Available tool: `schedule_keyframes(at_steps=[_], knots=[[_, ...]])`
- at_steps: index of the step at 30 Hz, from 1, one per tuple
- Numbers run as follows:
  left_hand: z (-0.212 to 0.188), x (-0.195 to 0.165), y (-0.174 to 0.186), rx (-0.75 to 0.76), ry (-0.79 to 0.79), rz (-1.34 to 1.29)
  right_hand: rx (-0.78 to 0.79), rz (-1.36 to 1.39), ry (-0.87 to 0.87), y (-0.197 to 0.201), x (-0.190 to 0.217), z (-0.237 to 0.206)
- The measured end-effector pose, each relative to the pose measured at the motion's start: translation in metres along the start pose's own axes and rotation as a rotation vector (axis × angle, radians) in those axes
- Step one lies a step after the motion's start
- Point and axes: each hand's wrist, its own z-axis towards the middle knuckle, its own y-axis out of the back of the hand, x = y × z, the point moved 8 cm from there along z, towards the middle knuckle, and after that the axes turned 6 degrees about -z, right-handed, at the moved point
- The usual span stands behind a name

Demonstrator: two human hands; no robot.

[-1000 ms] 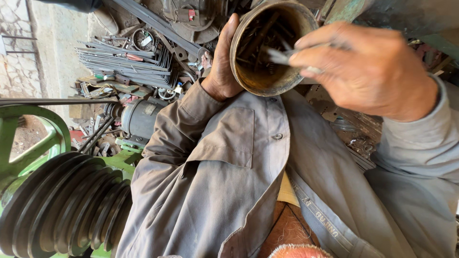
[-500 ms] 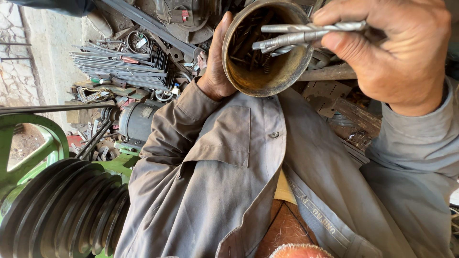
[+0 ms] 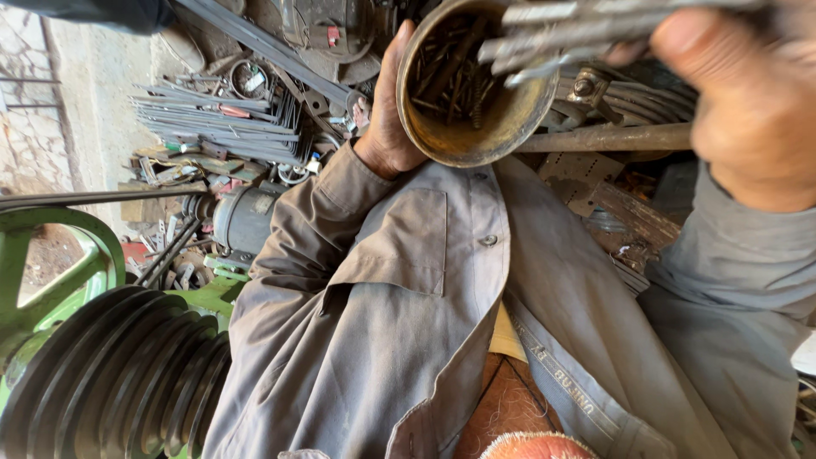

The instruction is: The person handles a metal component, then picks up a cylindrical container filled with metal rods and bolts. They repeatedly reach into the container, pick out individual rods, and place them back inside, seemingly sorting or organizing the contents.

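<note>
Item: round metal tin (image 3: 476, 89), brass-coloured, worn, its open mouth tilted toward the camera, held up near the top middle of the view above the grey work shirt (image 3: 382, 323). Contents: loose dark nails and screws (image 3: 446, 81) lying criss-cross inside the tin. Left hand (image 3: 387, 110): at the tin's left side, fingers wrapped round the wall and closed on it, thumb along the rim; grey sleeve runs down from the wrist to the shirt. Right hand (image 3: 748, 102): to the right of the tin and nearer the camera, blurred; fingers pinched shut on a small bundle of pale metal rods (image 3: 552, 38), whose free ends lie across the tin's upper right rim; whether they touch the rim cannot be told. Shirt detail: chest pocket flap and a single button just below the tin. Surroundings, all placed from the tin: a rusty round bar (image 3: 612, 138) passing behind it on the right; a heap of thin metal strips and rods (image 3: 221, 127) well to the left on the floor; a grey electric motor (image 3: 246, 221) lower left, beyond the left sleeve; a black multi-groove pulley (image 3: 119, 374) on a green machine frame (image 3: 59, 263) at far lower left.
</note>
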Motion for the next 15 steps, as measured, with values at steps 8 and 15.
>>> schedule_keyframes(at_steps=[8,15], knots=[[0.001,-0.003,-0.012,-0.131,-0.040,-0.001,-0.173,0.436,-0.252,0.024,-0.019,0.020],[0.006,-0.012,-0.040,-0.100,-0.099,0.014,-0.118,0.798,-0.355,0.013,-0.033,0.039]])
